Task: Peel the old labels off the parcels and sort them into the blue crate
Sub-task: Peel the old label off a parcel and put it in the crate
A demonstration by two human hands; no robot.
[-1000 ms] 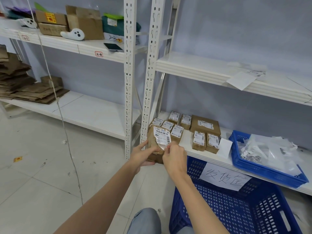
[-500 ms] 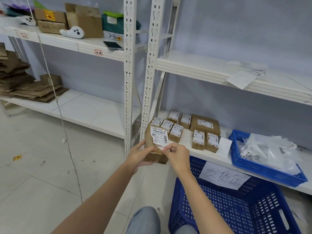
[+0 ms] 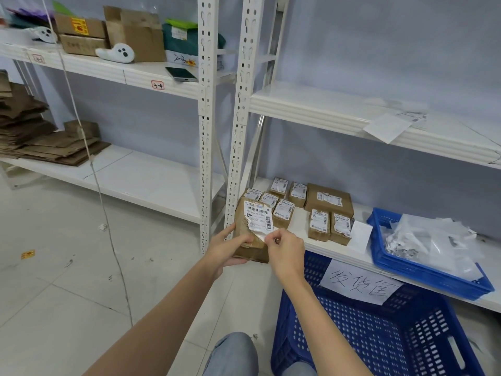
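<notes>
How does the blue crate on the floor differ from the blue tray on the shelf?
The blue crate stands on the floor, deep and with perforated walls; the blue tray sits on the lower shelf, shallow by comparison. The crate carries a handwritten paper sign on its rim; the tray shows none. The tray is heaped with white and clear label scraps; the crate's visible inside shows no parcels. Both are blue plastic.

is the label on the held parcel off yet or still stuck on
Partly peeled: the label has its lower corner lifted, pinched by the right hand; the rest remains stuck.
</notes>
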